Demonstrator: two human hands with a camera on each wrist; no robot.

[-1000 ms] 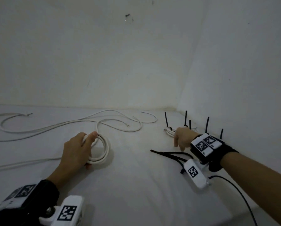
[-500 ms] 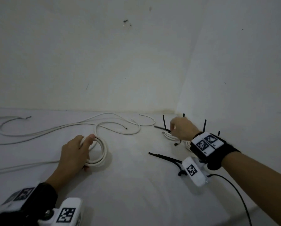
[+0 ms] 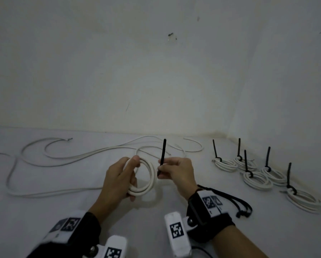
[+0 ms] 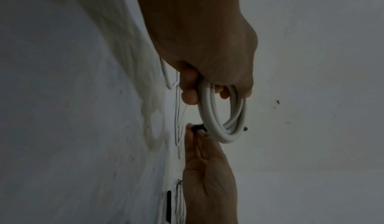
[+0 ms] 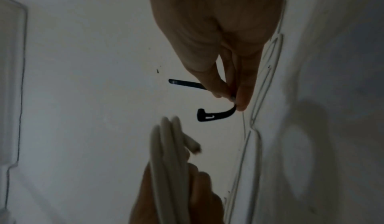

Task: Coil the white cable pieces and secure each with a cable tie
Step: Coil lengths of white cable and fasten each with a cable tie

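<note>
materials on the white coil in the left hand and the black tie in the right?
White round-section cable coil, gripped by the left hand: looks like smooth matte plastic sheathing, probably PVC; it holds even loops without kinking. Thin black cable tie strip, pinched by the right hand: seems flexible plastic, likely nylon, slightly glossy; it bends in a curve and has a slotted head.

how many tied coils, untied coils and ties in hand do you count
tied coils: 5
untied coil: 1
tie in hand: 1
total: 7
</note>
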